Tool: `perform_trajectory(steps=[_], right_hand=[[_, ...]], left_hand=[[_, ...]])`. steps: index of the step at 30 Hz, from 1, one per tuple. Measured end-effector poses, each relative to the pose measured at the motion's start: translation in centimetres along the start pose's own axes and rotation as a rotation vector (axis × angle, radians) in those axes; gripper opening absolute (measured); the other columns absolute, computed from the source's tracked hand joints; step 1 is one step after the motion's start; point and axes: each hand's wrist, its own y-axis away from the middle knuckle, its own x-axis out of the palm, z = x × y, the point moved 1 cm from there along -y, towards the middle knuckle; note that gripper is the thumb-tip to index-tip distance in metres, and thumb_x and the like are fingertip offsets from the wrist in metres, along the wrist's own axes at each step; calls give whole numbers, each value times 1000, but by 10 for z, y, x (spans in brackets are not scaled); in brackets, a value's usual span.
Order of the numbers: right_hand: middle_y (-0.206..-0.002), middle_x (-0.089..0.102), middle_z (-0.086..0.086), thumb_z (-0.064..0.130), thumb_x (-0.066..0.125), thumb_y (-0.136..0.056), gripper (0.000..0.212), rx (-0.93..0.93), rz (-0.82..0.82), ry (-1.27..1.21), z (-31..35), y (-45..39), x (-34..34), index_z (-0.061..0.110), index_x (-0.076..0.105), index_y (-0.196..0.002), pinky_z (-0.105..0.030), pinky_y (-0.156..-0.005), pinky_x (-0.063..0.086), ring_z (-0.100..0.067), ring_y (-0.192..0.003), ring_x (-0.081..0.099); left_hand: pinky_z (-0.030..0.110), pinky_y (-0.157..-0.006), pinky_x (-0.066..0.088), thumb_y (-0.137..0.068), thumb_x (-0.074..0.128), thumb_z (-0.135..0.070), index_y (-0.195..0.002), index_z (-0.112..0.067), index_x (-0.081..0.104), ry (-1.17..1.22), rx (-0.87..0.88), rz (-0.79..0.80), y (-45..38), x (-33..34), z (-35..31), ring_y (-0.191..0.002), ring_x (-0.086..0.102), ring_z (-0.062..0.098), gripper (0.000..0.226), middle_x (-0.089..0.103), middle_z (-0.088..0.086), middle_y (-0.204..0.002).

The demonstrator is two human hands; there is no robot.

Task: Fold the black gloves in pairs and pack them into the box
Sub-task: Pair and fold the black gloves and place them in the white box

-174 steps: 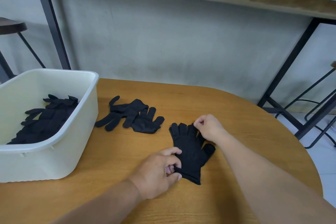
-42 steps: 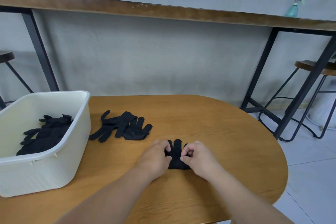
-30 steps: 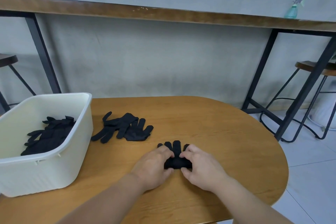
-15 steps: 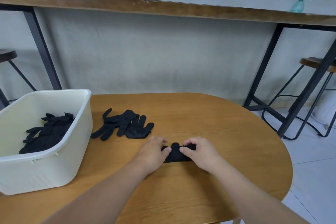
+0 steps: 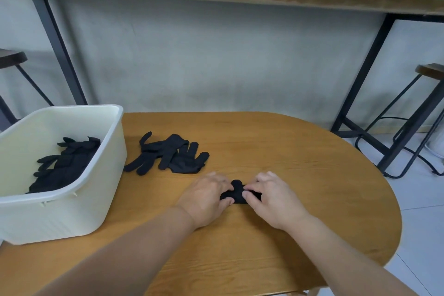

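Several gloves [image 5: 64, 163] lie packed in the box [image 5: 96, 199]; both hands, left [image 5: 206, 199] and right [image 5: 271, 197], grip a half-folded pair [image 5: 236, 192], loose gloves [image 5: 170, 154] waiting on the tabletop [image 5: 300, 163].

On the oval wooden table [image 5: 288, 151], the cream plastic box [image 5: 101, 190] sits far left with folded black gloves [image 5: 64, 163] inside. Loose black knit gloves [image 5: 170, 154] lie just right of it.

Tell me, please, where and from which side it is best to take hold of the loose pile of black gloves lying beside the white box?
Probably from above, at the bunched middle of the loose gloves, where the layers overlap. Their thin fingers splay out flat toward the white box and would slip or trail if pinched alone. The pile lies flat on the table, so no side gives an edge to get under.
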Motion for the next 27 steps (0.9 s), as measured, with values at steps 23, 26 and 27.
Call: perform_trajectory(steps=[23,26,27], right_hand=[[-63,64,-6,37,64,-77,14,-209,204,-158,256,-148,-108,27,69,-69,-29,-49,38,-16,-51,50],[-71,66,-7,36,64,-78,17,-271,378,-168,304,-174,-76,21,72,-77,-28,-54,41,-15,-59,51],[-71,63,-6,37,63,-78,21,-282,435,-141,315,-181,-63,18,72,-80,-28,-55,40,-15,-60,50]], left_hand=[[22,-55,44,-81,61,-26,-102,-26,64,-180,-419,180,70,-302,82,-71,59,10,21,63,-8,-76],[22,-62,48,-81,62,-30,-99,-32,65,-166,-579,319,100,-313,124,-73,61,5,19,67,-11,-84],[23,-66,49,-81,62,-31,-101,-33,66,-157,-622,374,109,-309,135,-75,60,4,20,67,-12,-86]])
